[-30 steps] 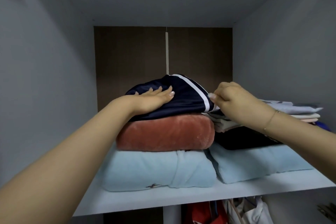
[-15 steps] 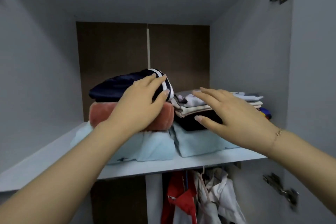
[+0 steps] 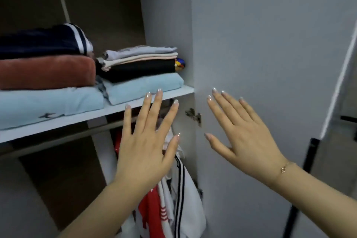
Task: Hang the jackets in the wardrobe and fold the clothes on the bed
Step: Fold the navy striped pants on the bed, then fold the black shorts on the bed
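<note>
Folded clothes sit on the wardrobe shelf: a navy garment with white stripes on top of a rust-red fleece and a light blue fold. Beside them is a second stack of white, pink and black folds on another light blue piece. Jackets in red and white hang below the shelf. My left hand is raised with fingers spread in front of the shelf edge, holding nothing. My right hand is spread flat before the grey wardrobe door.
A metal hinge sits at the door's inner edge between my hands. A colourful small item is tucked behind the right stack. A dark-framed surface shows at the far right.
Both hands have come off the folded clothes and drawn back and down, fingers spread. The view has swung right, toward the wardrobe door.
</note>
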A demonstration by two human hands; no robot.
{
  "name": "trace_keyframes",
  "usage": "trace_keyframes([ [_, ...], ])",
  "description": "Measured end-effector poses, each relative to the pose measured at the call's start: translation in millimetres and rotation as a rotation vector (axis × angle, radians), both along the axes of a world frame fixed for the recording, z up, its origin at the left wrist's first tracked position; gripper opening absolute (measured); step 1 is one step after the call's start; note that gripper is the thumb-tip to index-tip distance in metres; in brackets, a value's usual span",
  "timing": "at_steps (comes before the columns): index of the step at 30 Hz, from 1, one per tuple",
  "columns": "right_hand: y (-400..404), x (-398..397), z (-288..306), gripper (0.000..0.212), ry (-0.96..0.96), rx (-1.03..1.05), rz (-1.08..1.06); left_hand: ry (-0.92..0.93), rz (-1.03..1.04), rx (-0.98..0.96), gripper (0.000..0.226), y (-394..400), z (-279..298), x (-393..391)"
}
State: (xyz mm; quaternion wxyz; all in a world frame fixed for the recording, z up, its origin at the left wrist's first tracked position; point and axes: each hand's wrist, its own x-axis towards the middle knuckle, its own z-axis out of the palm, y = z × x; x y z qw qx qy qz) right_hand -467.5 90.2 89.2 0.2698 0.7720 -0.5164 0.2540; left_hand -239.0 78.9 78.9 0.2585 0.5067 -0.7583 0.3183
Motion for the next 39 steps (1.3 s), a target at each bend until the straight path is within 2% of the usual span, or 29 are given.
trace_keyframes([
  [3,61,-38,-30,0.071,0.017,0.039,-0.162,0.024,-0.173,0.022,0.065,27,-29,-38],
  [11,247,-132,-102,0.07,-0.099,0.196,-0.601,0.025,-0.671,0.209,0.065,121,-94,-179],
  [17,384,-218,-137,0.07,-0.127,0.266,-0.931,-0.037,-1.001,0.293,0.066,204,-120,-323],
  [21,472,-284,-164,0.068,-0.213,0.287,-1.139,-0.091,-1.185,0.379,0.065,270,-145,-430],
  [26,569,-379,-208,0.068,-0.321,0.335,-1.352,-0.203,-1.342,0.471,0.064,353,-185,-570],
  [31,654,-468,-252,0.068,-0.488,0.412,-1.473,-0.33,-1.422,0.599,0.064,432,-228,-690],
  [39,738,-590,-342,0.066,-0.743,0.474,-1.633,-0.519,-1.541,0.722,0.063,515,-310,-861],
])
